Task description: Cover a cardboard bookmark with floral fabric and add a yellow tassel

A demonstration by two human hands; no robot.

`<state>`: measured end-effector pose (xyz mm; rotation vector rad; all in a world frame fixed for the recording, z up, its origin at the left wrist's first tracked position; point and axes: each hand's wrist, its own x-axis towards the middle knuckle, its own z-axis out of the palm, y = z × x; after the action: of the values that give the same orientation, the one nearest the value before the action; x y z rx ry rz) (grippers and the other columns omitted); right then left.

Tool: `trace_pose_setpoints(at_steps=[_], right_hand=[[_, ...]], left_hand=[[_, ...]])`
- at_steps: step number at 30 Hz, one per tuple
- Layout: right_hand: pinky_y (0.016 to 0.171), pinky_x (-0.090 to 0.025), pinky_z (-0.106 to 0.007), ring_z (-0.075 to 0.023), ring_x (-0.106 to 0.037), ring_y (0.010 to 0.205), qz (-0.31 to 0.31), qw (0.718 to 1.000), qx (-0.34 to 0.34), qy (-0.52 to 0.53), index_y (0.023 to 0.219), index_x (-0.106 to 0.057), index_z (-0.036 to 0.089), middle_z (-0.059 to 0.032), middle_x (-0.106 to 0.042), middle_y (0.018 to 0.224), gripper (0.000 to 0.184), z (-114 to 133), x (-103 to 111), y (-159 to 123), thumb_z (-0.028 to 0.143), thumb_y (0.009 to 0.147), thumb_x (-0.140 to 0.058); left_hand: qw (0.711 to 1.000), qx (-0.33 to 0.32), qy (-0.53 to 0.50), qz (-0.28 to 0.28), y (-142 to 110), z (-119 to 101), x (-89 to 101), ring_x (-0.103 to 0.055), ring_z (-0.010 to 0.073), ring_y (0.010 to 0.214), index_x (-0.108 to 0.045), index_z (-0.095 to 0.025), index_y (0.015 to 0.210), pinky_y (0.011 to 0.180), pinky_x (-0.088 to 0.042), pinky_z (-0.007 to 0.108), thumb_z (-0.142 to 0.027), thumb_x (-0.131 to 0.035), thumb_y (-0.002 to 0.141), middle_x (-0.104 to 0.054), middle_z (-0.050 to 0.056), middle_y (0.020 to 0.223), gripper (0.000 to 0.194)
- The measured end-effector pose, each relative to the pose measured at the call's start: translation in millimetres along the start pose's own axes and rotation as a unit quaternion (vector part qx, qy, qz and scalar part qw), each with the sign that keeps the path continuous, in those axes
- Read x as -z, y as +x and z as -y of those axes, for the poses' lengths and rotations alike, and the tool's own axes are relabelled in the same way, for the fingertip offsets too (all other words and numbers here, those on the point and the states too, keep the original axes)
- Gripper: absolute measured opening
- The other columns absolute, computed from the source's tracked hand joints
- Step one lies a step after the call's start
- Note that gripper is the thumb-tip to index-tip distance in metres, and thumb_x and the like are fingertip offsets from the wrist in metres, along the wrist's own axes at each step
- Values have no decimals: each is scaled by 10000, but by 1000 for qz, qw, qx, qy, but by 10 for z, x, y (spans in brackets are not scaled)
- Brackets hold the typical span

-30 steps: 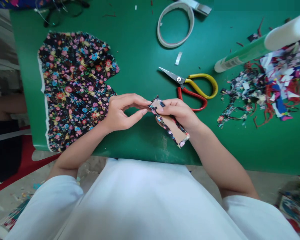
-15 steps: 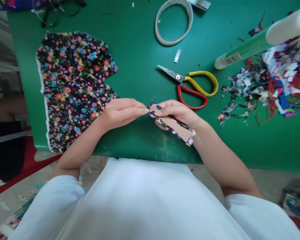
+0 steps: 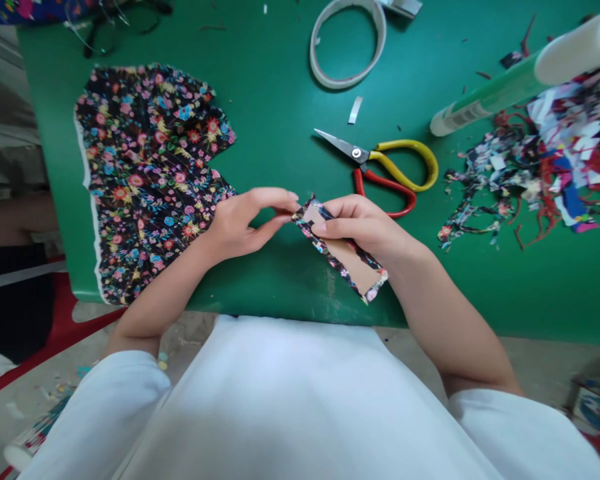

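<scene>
A small brown cardboard strip (image 3: 347, 257) edged with dark floral fabric is held over the near edge of the green table (image 3: 280, 113). My right hand (image 3: 365, 223) grips it from above, thumb pressed on its upper end. My left hand (image 3: 243, 223) pinches the strip's upper left corner with thumb and forefinger, other fingers curled. A large piece of the same floral fabric (image 3: 150, 173) lies flat on the table to the left of my left hand.
Scissors (image 3: 385, 173) with yellow and red handles lie shut just beyond my right hand. A roll of white tape (image 3: 347, 43) sits farther back. A green and white tube (image 3: 520, 80) and a heap of fabric scraps (image 3: 540, 167) fill the right side.
The strip has tilted so its cardboard face shows more. My left fingers have parted slightly and pinch its corner again; both hands stay in place.
</scene>
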<state>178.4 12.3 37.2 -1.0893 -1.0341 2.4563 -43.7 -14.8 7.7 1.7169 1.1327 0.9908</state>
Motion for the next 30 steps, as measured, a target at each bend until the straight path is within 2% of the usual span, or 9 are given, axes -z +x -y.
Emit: trace_pose_setpoints(at_steps=[3,6,9,13,17,21,25,30], right_hand=[[387,-290,-205,-67,-425,399,11,999,39,-29,646,-623,175,46,-528,489,347,-27,-3,-9,447,718,-827],[431,-319,-203,-66,-442,453,34,992,100,-68,658,-666,167,31,-555,534,375,-45,-14,1,498,752,-812],[440,-318,-208,-71,-445,482,49,986,116,-107,669,-685,164,18,-561,554,415,-34,-28,7,552,772,-789],[440,-296,-201,-56,-406,488,50,982,119,-136,670,-654,154,39,-514,547,419,-23,-32,9,533,782,-794],[435,-255,-204,-42,-367,491,34,983,109,-146,649,-594,148,50,-469,546,443,-59,-23,22,515,797,-792],[424,-234,-204,-39,-350,480,9,983,90,-161,639,-561,155,58,-445,544,460,-89,-22,37,524,792,-789],[425,-240,-205,-42,-366,482,5,980,85,-178,621,-549,160,54,-452,544,474,-87,-26,39,534,780,-793],[417,-227,-211,-39,-357,466,6,981,88,-171,607,-549,161,56,-447,525,494,-65,-42,28,555,763,-804]], left_hand=[[989,123,-78,5,17,-70,-28,-738,132,689,-657,-253,1008,626,-605,240,-627,-684,857,-755,3,803,404],[954,219,-186,86,63,-153,-45,-635,116,470,-599,-220,808,414,-479,220,-742,-578,865,-658,-8,612,526],[920,260,-250,157,83,-201,-73,-550,101,387,-537,-202,685,341,-375,210,-742,-588,858,-564,-20,503,570],[914,258,-272,156,39,-200,-128,-438,70,377,-484,-202,651,355,-358,212,-715,-601,869,-440,-51,476,569],[930,231,-246,144,5,-184,-160,-354,48,380,-432,-212,660,380,-316,217,-699,-579,894,-341,-81,501,560],[962,181,-139,151,34,-198,-141,-363,61,401,-411,-216,653,437,-273,244,-666,-502,951,-382,-71,449,548],[976,139,-59,156,66,-231,-122,-395,79,471,-405,-215,628,500,-294,257,-644,-456,976,-460,-43,476,555],[973,144,-102,149,34,-198,-129,-380,74,420,-395,-219,633,473,-280,260,-624,-454,985,-437,-54,449,540]])
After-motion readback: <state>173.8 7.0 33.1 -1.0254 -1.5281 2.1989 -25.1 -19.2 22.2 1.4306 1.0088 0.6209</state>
